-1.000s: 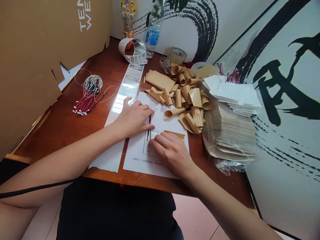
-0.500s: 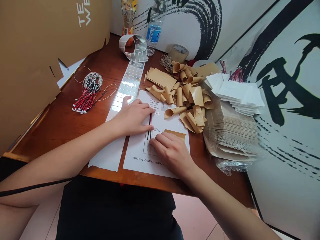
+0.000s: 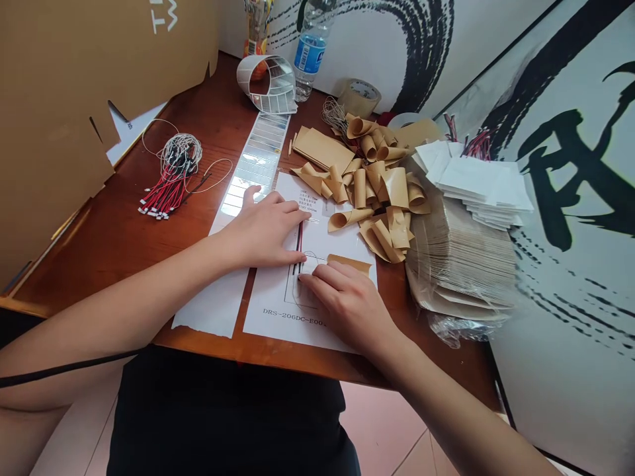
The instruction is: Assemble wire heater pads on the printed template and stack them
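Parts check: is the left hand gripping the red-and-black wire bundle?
No, the left hand rests on a printed sheet; the bundle lies apart on the table.

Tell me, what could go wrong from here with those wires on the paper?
The thin red and black wires lie loose on the printed sheet between the left hand and the right hand, so they might slip out of line if either hand lifts. The curled tan paper strips crowd the sheet's edge and could roll onto it.

The person is wearing a plain black top (image 3: 228,416) — the left arm (image 3: 124,311) is showing bare — and a thin black cord (image 3: 64,370) is running across this arm.
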`<state>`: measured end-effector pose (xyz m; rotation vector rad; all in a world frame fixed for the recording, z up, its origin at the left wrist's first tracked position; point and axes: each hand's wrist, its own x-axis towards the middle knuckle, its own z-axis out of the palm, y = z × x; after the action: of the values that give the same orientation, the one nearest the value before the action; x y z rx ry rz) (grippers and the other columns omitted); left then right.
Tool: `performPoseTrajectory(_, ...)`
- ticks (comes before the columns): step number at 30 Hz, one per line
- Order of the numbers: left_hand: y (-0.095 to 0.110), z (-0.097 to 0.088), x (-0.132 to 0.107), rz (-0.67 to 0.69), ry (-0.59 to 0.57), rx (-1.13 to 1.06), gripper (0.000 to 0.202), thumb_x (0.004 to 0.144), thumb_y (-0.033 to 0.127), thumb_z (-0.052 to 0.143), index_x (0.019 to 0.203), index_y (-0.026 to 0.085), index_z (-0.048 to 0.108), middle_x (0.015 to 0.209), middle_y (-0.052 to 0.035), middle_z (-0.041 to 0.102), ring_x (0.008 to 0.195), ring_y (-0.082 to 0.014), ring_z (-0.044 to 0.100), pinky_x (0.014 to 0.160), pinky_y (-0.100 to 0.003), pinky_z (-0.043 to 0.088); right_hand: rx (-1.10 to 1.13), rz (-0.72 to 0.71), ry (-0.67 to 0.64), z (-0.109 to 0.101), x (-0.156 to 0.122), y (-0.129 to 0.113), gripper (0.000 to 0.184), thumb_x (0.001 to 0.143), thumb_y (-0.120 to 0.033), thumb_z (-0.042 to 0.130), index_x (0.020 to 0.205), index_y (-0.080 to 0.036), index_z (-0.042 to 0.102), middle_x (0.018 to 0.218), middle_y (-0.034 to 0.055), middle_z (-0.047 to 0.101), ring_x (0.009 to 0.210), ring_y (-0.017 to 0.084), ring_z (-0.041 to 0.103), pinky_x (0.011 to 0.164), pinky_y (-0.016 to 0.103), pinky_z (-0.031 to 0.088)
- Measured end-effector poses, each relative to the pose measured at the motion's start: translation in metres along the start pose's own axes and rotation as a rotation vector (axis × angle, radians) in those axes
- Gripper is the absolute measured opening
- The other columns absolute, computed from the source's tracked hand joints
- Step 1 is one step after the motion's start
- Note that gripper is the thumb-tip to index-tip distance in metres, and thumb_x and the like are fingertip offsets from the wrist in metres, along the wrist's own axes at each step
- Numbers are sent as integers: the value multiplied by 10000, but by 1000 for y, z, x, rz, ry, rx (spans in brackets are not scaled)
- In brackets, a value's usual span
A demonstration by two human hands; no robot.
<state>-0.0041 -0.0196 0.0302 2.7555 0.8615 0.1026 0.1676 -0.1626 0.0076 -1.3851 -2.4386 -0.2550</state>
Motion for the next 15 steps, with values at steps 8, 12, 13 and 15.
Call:
performPoseTrajectory(8, -1, -4, 0, -12, -83, -27, 881, 815, 637, 716, 1542, 183, 511, 1431, -157, 630, 1385, -388, 465, 1237, -627, 66, 99, 19, -36, -3, -2, 5, 232, 1021, -100, 516, 1009, -142, 744, 788, 50, 642, 729, 176, 501, 653, 317, 383)
performPoseTrajectory(12, 0, -5, -2, -7, -99, -44, 921, 806, 648, 710, 1562, 171, 487, 1441, -166, 619, 1394, -396, 454, 1237, -647, 61, 50, -12, -15, -5, -5, 5, 239, 1033, -124, 517, 1058, -141, 755, 756, 43, 606, 699, 173, 476, 626, 327, 350)
performPoseTrajectory(13, 0, -6, -2, -5, -98, -48, 924, 806, 648, 707, 1564, 168, 484, 1442, -167, 617, 1395, -398, 451, 1237, -650, 59, 31, -22, -15, -6, -5, 5, 243, 1037, -124, 513, 1070, -141, 753, 756, 42, 606, 695, 173, 472, 624, 329, 346)
performPoseTrajectory(15, 1, -6, -2, -4, -96, -50, 919, 806, 645, 702, 1564, 171, 485, 1442, -168, 615, 1396, -401, 446, 1236, -657, 57, -5, -46, -19, -7, -6, 4, 246, 1036, -114, 509, 1068, -135, 752, 750, 41, 606, 688, 174, 458, 622, 332, 343)
